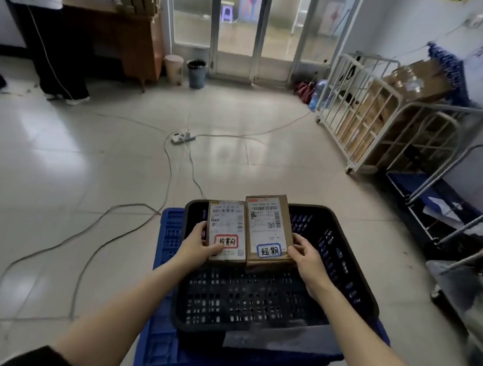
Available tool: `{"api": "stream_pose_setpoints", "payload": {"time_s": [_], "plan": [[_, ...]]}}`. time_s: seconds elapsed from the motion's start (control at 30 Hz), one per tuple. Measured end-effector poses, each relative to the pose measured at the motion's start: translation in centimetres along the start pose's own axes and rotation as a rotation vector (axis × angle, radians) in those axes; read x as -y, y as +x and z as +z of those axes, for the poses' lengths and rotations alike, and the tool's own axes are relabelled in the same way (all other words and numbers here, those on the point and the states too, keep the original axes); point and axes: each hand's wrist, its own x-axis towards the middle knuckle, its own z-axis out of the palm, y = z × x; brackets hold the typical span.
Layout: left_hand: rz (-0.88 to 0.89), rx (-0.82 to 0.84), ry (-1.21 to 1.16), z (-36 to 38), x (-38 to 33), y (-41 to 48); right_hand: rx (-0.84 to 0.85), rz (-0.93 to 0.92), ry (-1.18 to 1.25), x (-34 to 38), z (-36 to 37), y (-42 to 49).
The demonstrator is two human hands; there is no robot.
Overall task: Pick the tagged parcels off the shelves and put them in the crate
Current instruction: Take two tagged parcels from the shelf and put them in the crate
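Note:
Two small cardboard parcels hang side by side over a black slotted crate. The left parcel carries a white shipping label and a red-framed tag; my left hand grips its lower left edge. The right parcel has a blue-framed tag, and my right hand holds its lower right corner. The black crate rests on a blue crate lying on the tiled floor. I see no other parcel inside the black crate.
Cables and a power strip cross the floor ahead. A white cage trolley with cardboard boxes stands at the right, with a metal cart nearer. A person stands by a wooden desk at the back left. Two bins sit by glass doors.

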Motion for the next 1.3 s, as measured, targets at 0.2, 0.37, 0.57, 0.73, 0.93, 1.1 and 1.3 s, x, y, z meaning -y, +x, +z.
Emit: {"api": "stream_pose_setpoints", "payload": {"time_s": [0.2, 0.37, 0.57, 0.73, 0.93, 1.1, 1.3], "plan": [[-0.175, 0.031, -0.005, 3.5, 4.6, 3.7, 0.14, 0.146, -0.104, -5.5, 0.7, 5.2], [-0.324, 0.0, -0.056, 5.6, 8.3, 6.5, 0.221, 0.253, -0.116, -9.5, 2.4, 8.7], [-0.441, -0.047, -0.07, 6.8, 11.1, 9.9, 0.312, 0.306, -0.101, -12.9, 4.9, 13.1], [-0.518, -0.075, -0.022, 7.3, 13.0, 12.3, 0.351, 0.382, -0.074, -15.1, 6.5, 15.1], [-0.528, -0.106, -0.062, 7.1, 14.6, 14.6, 0.395, 0.386, -0.098, -16.1, 8.5, 16.5], [-0.567, -0.075, -0.018, 7.3, 15.3, 15.3, 0.412, 0.384, -0.138, -16.7, 9.2, 16.6], [-0.572, -0.111, 0.126, 7.6, 14.7, 15.5, 0.42, 0.359, -0.179, -16.6, 8.6, 16.3]]}}
